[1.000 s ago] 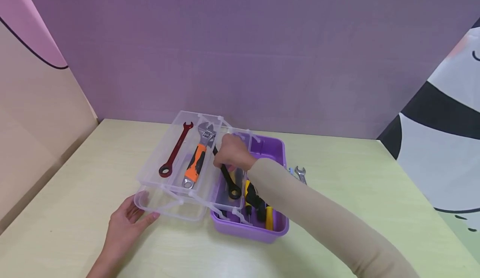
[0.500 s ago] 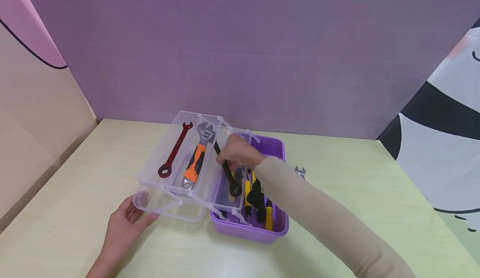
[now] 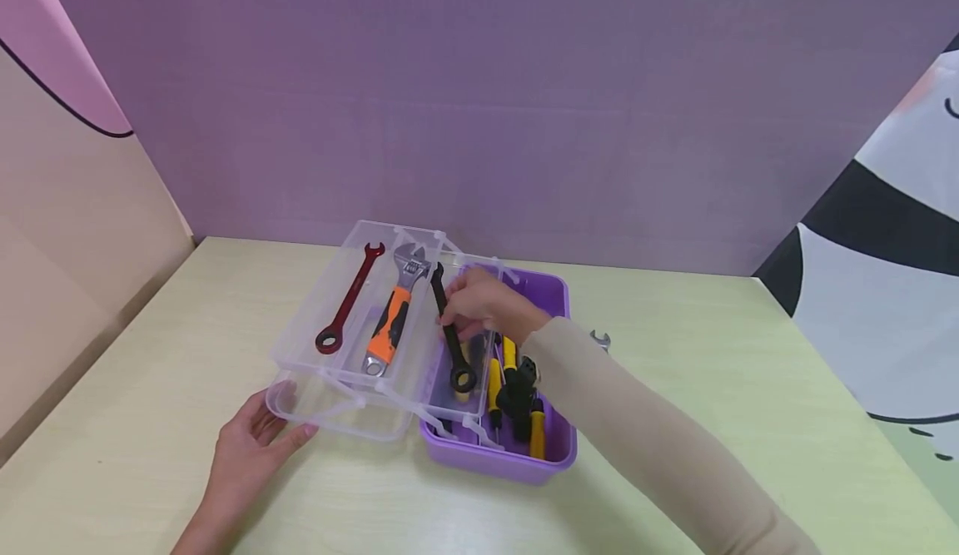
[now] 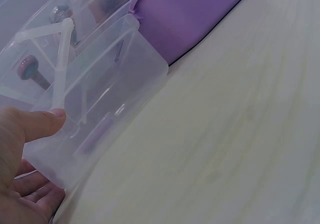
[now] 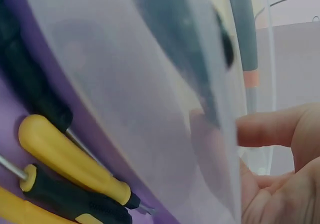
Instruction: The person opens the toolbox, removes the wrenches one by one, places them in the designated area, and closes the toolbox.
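"Pale yellow across the table [image 3: 749, 388], with broad room right of the sleeve [image 3: 637, 422]?"
"Yes, slanting over the purple toolbox [image 3: 498, 468] to its clear tray [image 3: 444, 390]."
"And at the near-left corner of the clear shell [image 3: 385, 427]?"
"Gripping, with the left hand [image 3: 247, 455]."
"With the right hand [image 3: 485, 301]?"
"Pinching the black wrench [image 3: 453, 344] mid-shaft, in or just over the tray."

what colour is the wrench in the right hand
The wrench is black; it shows best in the head view.
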`<action>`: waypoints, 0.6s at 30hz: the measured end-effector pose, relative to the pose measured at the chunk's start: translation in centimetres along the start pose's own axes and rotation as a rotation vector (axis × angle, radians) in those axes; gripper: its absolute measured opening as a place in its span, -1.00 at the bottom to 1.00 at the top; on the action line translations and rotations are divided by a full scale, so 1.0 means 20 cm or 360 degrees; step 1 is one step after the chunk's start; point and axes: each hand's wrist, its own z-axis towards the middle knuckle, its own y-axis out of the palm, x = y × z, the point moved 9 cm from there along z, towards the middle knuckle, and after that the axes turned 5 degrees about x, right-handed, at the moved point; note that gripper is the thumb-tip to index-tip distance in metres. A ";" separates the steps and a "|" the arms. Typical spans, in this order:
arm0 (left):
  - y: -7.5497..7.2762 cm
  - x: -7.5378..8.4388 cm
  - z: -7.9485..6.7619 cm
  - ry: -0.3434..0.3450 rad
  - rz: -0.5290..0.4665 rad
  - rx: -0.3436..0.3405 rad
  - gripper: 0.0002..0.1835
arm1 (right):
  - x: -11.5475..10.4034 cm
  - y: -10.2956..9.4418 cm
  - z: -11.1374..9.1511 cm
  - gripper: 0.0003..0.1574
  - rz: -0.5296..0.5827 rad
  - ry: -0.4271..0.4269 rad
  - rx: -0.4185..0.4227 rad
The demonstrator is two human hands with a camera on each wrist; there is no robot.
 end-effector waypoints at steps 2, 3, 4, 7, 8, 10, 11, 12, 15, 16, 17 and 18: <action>0.00 0.00 0.00 -0.0004 0.0004 -0.0004 -0.28 | 0.00 0.00 0.00 -0.72 0.0024 0.0003 -0.0002; 0.00 0.00 0.00 -0.0006 0.0005 -0.0005 -0.28 | 0.00 -0.01 -0.01 -0.70 0.0032 0.0003 0.0001; 0.00 0.00 0.00 -0.0006 0.0003 -0.0004 -0.28 | 0.00 -0.01 -0.01 -0.69 0.0038 0.0002 0.0005; 0.00 0.00 0.00 0.0001 -0.0008 -0.0003 -0.28 | -0.01 -0.01 -0.02 -0.66 0.0046 -0.0005 0.0016; 0.00 0.00 0.00 0.0005 -0.0016 -0.0002 -0.28 | -0.01 -0.02 -0.02 -0.66 0.0038 -0.0012 0.0022; 0.00 0.01 0.00 0.0015 -0.0025 0.0003 -0.29 | -0.01 -0.02 -0.02 -0.67 0.0038 -0.0017 0.0029; 0.00 0.01 0.00 0.0020 -0.0028 0.0007 -0.29 | -0.01 -0.02 -0.02 -0.67 0.0034 -0.0020 0.0031; 0.00 0.01 0.00 0.0024 -0.0028 0.0010 -0.29 | -0.01 -0.02 -0.03 -0.68 0.0031 -0.0025 0.0033; 0.00 0.01 0.00 0.0030 -0.0035 0.0012 -0.29 | -0.01 -0.03 -0.03 -0.72 0.0026 -0.0028 0.0040; 0.00 0.01 0.00 0.0031 -0.0039 0.0014 -0.29 | 0.00 -0.03 -0.03 -0.73 0.0027 -0.0027 0.0043; 0.00 0.01 0.00 0.0033 -0.0042 0.0014 -0.29 | 0.00 -0.04 -0.03 -0.74 0.0029 -0.0025 0.0046; 0.00 0.01 0.00 0.0035 -0.0044 0.0013 -0.29 | 0.00 -0.04 -0.03 -0.75 0.0034 -0.0025 0.0048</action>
